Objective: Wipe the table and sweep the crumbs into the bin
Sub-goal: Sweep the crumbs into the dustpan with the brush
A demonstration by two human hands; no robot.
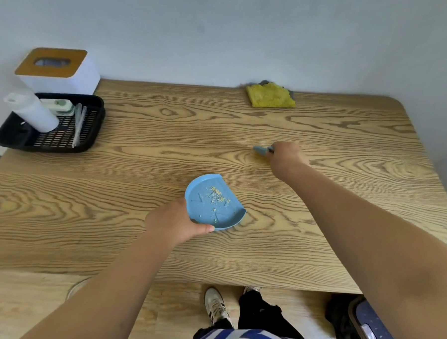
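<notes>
Right hand (286,157) hiding blurred brush (261,150)

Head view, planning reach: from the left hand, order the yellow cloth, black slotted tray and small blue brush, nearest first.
From the left hand:
1. Small blue brush, ahead right, in right hand.
2. Black slotted tray, far left.
3. Yellow cloth, back edge, by the wall.

left hand (174,220) holding dustpan (213,202), right hand (286,157) gripping brush (261,150)

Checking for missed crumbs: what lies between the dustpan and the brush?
In the head view, only bare wooden table shows between the dustpan and the brush; no crumbs visible there.
</notes>
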